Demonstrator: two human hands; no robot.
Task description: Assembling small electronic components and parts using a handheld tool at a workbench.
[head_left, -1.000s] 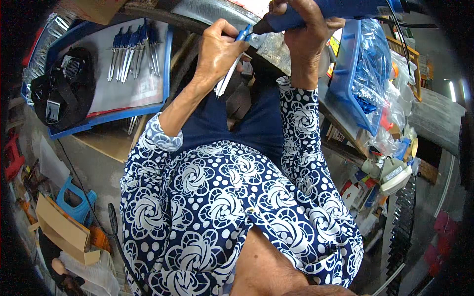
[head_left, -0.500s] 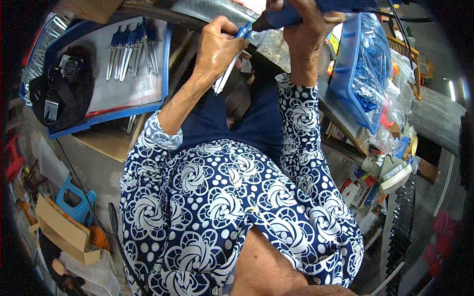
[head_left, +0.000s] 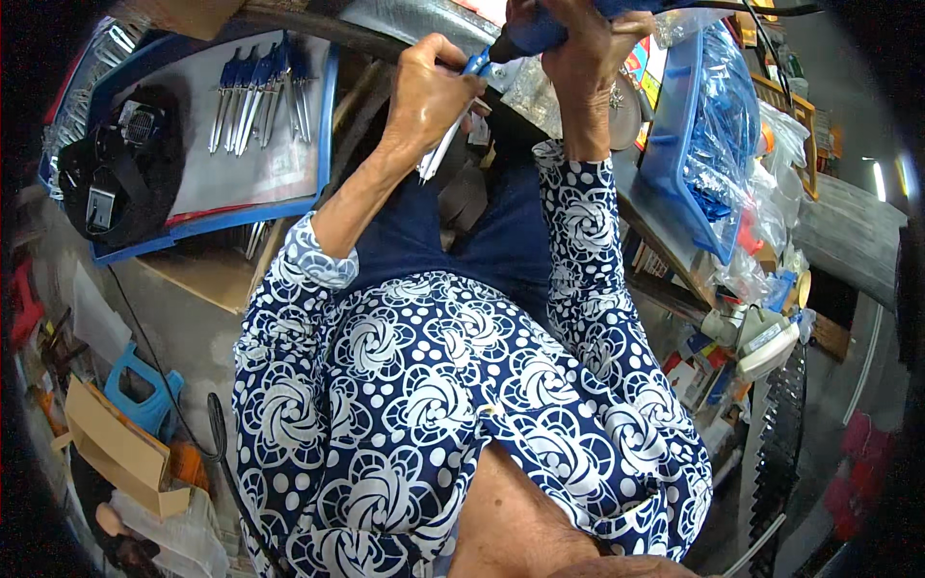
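Note:
My left hand (head_left: 424, 104) is closed round a slim tool (head_left: 441, 154) with long silver arms and a blue head. Its arms point down toward my lap, while the blue head sticks out past my thumb and fingertips. A dark blue electric screwdriver (head_left: 541, 33) lies across the top, with my right hand (head_left: 584, 69) wrapped round its body. The driver's dark nose meets the blue head or sits very close to it; the bit itself cannot be made out. In the blue-rimmed tray (head_left: 326, 135) on the left, several similar blue-and-silver tools (head_left: 252, 101) lie in a row.
A black pouch with metal buckles (head_left: 120, 169) shares the left tray. To the right stands a blue bin (head_left: 667, 144) holding blue parts in clear plastic (head_left: 723, 116). A cardboard box (head_left: 120, 443) and a light blue plastic stool (head_left: 145, 385) are at lower left.
My right hand and the electric screwdriver have shifted slightly left, bringing the nose closer to the blue head. My left hand keeps its hold in nearly the same place.

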